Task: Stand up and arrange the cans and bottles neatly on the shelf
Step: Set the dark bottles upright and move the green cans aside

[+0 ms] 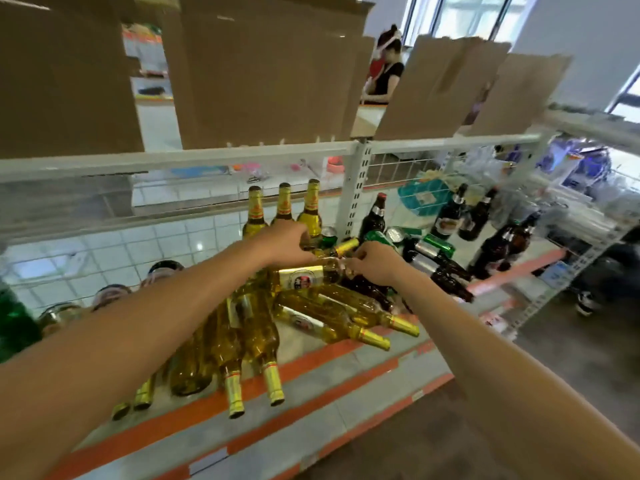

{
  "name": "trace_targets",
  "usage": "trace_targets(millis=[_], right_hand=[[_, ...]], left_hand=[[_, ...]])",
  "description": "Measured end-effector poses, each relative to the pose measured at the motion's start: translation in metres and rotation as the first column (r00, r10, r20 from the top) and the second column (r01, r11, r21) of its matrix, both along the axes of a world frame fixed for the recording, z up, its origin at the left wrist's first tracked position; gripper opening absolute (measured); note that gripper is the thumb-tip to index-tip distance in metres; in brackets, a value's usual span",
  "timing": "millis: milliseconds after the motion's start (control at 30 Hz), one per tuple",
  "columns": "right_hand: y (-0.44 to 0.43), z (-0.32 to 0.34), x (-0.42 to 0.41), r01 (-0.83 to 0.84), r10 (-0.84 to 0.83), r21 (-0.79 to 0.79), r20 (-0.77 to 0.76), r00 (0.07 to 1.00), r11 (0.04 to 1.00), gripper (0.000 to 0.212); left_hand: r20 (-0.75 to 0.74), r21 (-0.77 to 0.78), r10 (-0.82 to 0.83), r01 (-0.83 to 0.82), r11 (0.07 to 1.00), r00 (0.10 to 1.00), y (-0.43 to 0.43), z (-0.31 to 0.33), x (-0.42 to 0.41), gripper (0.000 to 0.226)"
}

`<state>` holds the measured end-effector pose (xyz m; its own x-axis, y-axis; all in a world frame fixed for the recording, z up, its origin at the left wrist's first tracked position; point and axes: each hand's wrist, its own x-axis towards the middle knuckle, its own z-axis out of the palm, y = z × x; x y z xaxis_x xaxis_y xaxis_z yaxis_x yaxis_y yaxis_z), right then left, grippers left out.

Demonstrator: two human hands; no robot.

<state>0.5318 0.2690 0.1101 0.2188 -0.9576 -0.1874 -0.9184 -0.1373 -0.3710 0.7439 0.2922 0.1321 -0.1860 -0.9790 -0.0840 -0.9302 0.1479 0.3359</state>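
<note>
The step in hand is lifting a fallen yellow bottle (pixel 311 277) at the back of the shelf (pixel 329 393). The right hand (pixel 374 265) has its fingers clamped round the neck. I cannot tell what the left hand (pixel 287 242) fingers do. Next, I think, tip it up beside the three standing bottles (pixel 284 206).

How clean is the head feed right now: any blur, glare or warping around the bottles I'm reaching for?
Head view: wide-angle warp bows the shelf rail; left hand, right hand and the labelled bottle by them look soft; windows are blown out; lying yellow bottles read clearly.
</note>
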Motion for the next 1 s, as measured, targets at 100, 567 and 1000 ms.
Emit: trace_targets(millis=[100, 567, 1000], right_hand=[[0.0, 0.004, -0.062, 0.044, -0.044, -0.004, -0.005, 0.999, 0.999, 0.042], [-0.01, 0.002, -0.305, 0.167, -0.168, -0.028, -0.036, 0.985, 0.986, 0.036], [-0.144, -0.058, -0.345, 0.201, -0.2, 0.051, -0.006, 0.98, 0.978, 0.037]], left_hand=[[-0.004, -0.005, -0.042, 0.042, 0.999, 0.999, -0.01, 0.004, -0.061, 0.06], [0.029, -0.008, -0.192, 0.193, 0.981, 0.981, -0.044, 0.005, -0.29, 0.047], [0.024, 0.044, -0.206, 0.204, 0.978, 0.978, -0.198, -0.041, -0.344, 0.053]])
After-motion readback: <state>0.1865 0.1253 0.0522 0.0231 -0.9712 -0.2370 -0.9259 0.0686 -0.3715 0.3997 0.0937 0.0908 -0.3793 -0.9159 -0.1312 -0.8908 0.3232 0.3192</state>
